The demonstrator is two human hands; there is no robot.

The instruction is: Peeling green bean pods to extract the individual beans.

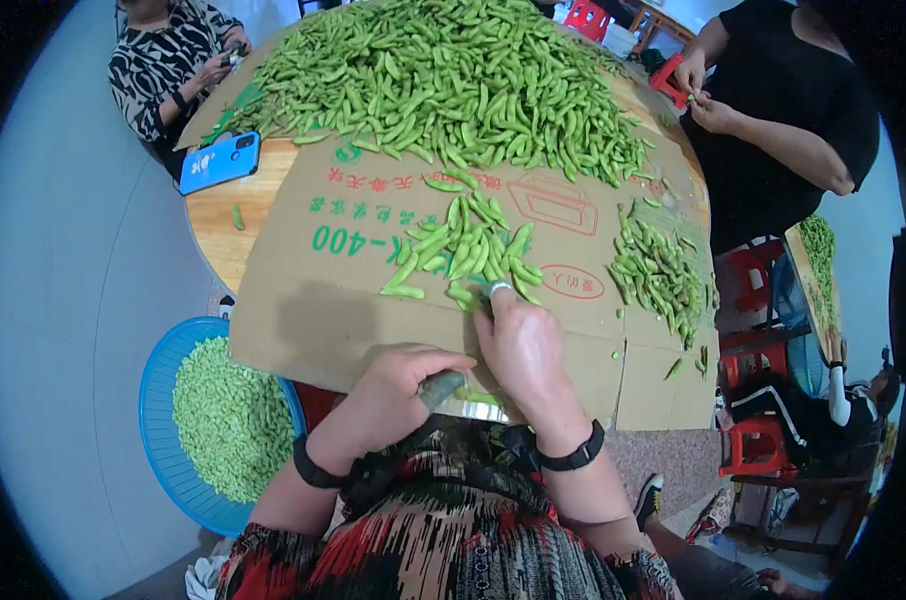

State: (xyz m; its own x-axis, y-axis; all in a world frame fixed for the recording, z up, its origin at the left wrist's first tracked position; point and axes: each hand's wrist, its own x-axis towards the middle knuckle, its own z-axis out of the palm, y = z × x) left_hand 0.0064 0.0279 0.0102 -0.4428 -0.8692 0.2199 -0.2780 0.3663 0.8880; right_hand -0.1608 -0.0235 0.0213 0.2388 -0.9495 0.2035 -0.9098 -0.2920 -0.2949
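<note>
Green soybean pods (468, 240) lie in a small loose group on the flattened cardboard (303, 290) in front of me. My right hand (523, 345) reaches to their near edge, thumb and forefinger apart, with a white covering (500, 287) on a fingertip. My left hand (383, 395) is curled at the cardboard's near edge, with a grey-green covering (441, 388) at its fingers; what it grips is hidden. Beside it, between my hands, a green pod (479, 396) shows. Black bands circle both my wrists.
A large heap of pods (453, 85) covers the table's far side. Darker pods (658, 270) lie at right. A blue basket (153, 420) of shelled beans stands lower left. A blue phone (220, 163) lies on the table's left edge. Two people work across from me; red stools (753, 447) stand right.
</note>
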